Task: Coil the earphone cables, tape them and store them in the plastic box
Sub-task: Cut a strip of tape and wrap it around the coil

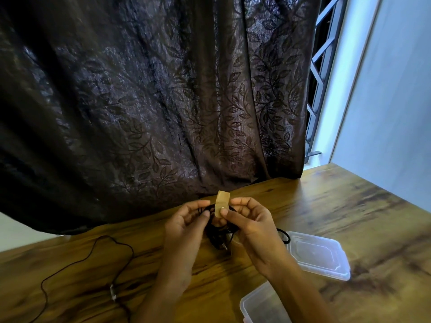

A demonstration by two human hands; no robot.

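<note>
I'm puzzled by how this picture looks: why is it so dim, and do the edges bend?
Head view: daylight enters only at the window on the right; the dark curtain blocks the rest, with sheen on its folds. The wide lens bows the table edge. The hands and tape look slightly soft.

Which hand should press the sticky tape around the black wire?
Probably the right hand: it pinches the yellowish tape strip, while the left hand holds the coiled black earphone cable.
</note>
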